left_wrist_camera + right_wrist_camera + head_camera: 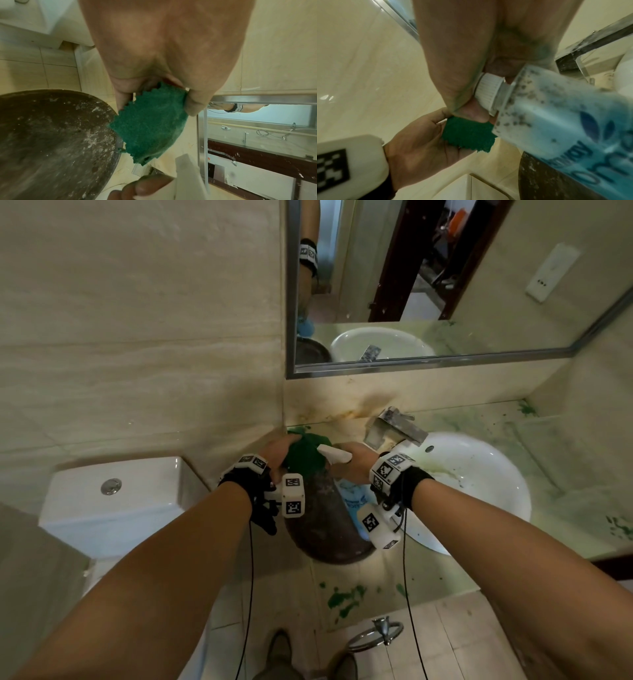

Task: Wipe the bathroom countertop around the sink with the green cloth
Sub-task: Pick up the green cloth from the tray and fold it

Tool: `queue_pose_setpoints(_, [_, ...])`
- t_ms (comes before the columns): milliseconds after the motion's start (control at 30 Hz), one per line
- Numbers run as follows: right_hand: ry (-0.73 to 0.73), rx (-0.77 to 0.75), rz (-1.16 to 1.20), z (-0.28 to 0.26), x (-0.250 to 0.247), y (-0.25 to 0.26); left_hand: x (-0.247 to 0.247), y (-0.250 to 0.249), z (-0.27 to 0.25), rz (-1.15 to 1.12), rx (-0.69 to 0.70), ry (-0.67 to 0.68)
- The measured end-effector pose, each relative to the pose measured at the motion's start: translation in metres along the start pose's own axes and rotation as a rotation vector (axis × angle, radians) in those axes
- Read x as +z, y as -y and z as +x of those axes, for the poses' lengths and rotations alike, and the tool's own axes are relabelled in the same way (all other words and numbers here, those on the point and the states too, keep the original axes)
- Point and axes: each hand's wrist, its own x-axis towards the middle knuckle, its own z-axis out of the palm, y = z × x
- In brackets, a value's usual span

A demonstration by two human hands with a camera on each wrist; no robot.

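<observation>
My left hand (279, 455) pinches the dark green cloth (303, 457) and holds it up near the back left corner of the countertop (496, 422). In the left wrist view the cloth (150, 125) hangs from between thumb and fingers. My right hand (354, 462) grips a spray bottle (354, 499) of blue liquid by its neck, its white nozzle (334, 454) pointing at the cloth from close by. The right wrist view shows the bottle (565, 121), its ribbed white collar (488, 90) and the cloth (467, 134) in the left hand (419, 146).
A dark round bowl (325, 529) sits under both hands, left of the white sink (479, 484). The metal faucet (394, 429) stands behind the sink. Green stains (346, 599) mark the countertop front and right. A toilet tank (113, 491) is at the left, a mirror (445, 285) above.
</observation>
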Motion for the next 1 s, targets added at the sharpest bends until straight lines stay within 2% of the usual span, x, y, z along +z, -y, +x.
queue_pose_setpoints(333, [-0.014,0.020,0.048,-0.004,0.003,-0.006,-0.007,-0.001,0.005,-0.002,-0.005,0.008])
queue_pose_setpoints(500, [-0.010,0.050,0.009,-0.006,0.006,-0.007,-0.015,0.000,0.011,0.054,0.029,-0.015])
queue_pose_setpoints(567, [-0.012,0.055,-0.017,-0.006,0.006,-0.007,-0.022,0.006,0.031,0.050,0.046,-0.011])
queue_pose_setpoints(633, [-0.022,0.051,-0.029,-0.006,0.007,-0.008,-0.020,0.001,0.019,0.005,0.027,-0.006])
queue_pose_setpoints(833, [-0.102,0.050,-0.003,-0.006,0.013,-0.017,-0.017,-0.005,0.005,0.011,0.020,-0.003])
queue_pose_setpoints(1000, [-0.282,0.110,0.190,-0.004,0.021,-0.032,-0.021,-0.001,0.014,0.040,0.007,-0.002])
